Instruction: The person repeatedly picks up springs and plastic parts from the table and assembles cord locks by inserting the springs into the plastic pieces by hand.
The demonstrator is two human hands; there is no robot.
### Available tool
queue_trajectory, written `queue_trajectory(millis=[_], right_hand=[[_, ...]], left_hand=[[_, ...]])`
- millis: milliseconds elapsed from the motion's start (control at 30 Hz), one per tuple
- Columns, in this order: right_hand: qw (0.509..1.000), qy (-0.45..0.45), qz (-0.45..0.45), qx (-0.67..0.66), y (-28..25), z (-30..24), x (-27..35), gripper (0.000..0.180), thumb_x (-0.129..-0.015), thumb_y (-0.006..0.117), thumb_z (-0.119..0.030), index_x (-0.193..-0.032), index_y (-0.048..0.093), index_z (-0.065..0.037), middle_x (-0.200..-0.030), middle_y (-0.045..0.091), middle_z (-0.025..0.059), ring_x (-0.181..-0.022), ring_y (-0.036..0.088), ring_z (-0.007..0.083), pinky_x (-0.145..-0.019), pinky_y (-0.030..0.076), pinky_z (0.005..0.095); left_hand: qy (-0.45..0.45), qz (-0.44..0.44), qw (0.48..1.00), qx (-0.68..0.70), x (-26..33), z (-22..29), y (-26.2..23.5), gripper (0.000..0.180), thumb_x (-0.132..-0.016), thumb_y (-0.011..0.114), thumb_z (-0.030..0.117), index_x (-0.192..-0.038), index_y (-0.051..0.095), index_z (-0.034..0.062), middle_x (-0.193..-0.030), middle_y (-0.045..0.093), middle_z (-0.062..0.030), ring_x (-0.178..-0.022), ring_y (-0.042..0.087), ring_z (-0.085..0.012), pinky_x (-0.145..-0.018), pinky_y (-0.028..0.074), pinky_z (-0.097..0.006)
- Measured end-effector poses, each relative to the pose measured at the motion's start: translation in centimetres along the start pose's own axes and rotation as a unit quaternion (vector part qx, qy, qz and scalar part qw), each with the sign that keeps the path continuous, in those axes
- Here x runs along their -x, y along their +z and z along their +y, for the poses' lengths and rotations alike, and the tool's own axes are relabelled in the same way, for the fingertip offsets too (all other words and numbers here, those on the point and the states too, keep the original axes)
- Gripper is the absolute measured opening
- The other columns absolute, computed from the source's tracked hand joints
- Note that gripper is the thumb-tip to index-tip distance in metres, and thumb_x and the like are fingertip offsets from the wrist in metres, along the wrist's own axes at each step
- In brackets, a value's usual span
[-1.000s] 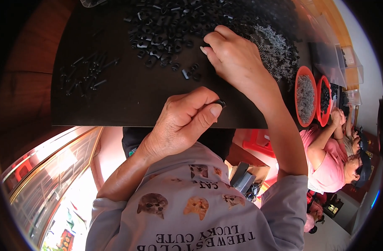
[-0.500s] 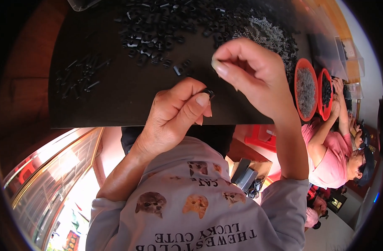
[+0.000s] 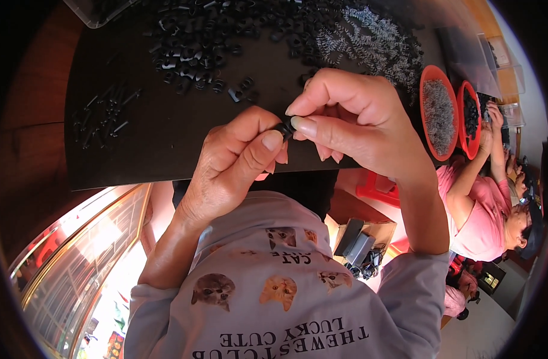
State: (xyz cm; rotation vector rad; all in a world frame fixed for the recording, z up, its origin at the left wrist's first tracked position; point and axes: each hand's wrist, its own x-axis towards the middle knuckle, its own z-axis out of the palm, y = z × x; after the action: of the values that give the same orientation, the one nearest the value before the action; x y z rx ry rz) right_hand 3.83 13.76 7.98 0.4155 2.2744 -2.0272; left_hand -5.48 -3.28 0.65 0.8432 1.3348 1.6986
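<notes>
A small black plastic part [image 3: 281, 128] is pinched between the thumb and curled forefinger of my left hand [image 3: 229, 158], just over the table's near edge. My right hand [image 3: 366, 122] meets it from the other side, thumb and forefinger closed at the part's upper right end. Whether a smaller piece sits between those right fingertips is hidden. Beyond my hands, a few loose black parts [image 3: 244, 90] lie in front of a heap of similar black parts [image 3: 193, 57]. Metal springs [image 3: 375, 51] are spread to the right of that heap.
Thin black pins [image 3: 106, 110] lie at the table's left. A red bowl [image 3: 424, 113] of springs and another red bowl [image 3: 463, 143] of black parts stand at the right, near a co-worker in pink [image 3: 480, 209]. A clear container [image 3: 94, 23] is at the far left.
My right hand has come down and left, its fingertips now at the black part. My left hand has shifted slightly left, still pinching the part. The whole view has moved a little.
</notes>
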Motion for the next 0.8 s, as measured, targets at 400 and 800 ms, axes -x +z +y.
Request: queue_trajectory(millis=[400, 800], right_hand=[[0.999, 0.003, -0.031, 0.027, -0.5, 0.0, -0.5, 0.006, -0.085, 0.062, -0.005, -0.084, 0.059, 0.0, -0.065, 0.058, 0.0023, -0.053, 0.054, 0.0077, -0.044, 0.039, 0.0228], [0.993, -0.048, -0.055, 0.098, -0.8, 0.7, -0.4, 0.001, -0.087, 0.058, 0.001, -0.087, 0.059, 0.0, -0.071, 0.056, 0.0012, -0.055, 0.055, 0.0066, -0.047, 0.043, 0.0212]], left_hand=[[-0.008, -0.034, 0.998, -0.048, 0.0, 0.1, -0.6, 0.029, -0.1, 0.05, 0.027, -0.095, 0.058, -0.0001, -0.074, 0.058, -0.002, -0.063, 0.05, -0.0058, -0.058, 0.043, -0.021], [-0.047, -0.013, 0.998, -0.047, -0.3, 1.1, -0.1, 0.024, -0.097, 0.056, 0.022, -0.089, 0.058, -0.0003, -0.063, 0.05, -0.0001, -0.058, 0.046, -0.0067, -0.052, 0.039, -0.023]])
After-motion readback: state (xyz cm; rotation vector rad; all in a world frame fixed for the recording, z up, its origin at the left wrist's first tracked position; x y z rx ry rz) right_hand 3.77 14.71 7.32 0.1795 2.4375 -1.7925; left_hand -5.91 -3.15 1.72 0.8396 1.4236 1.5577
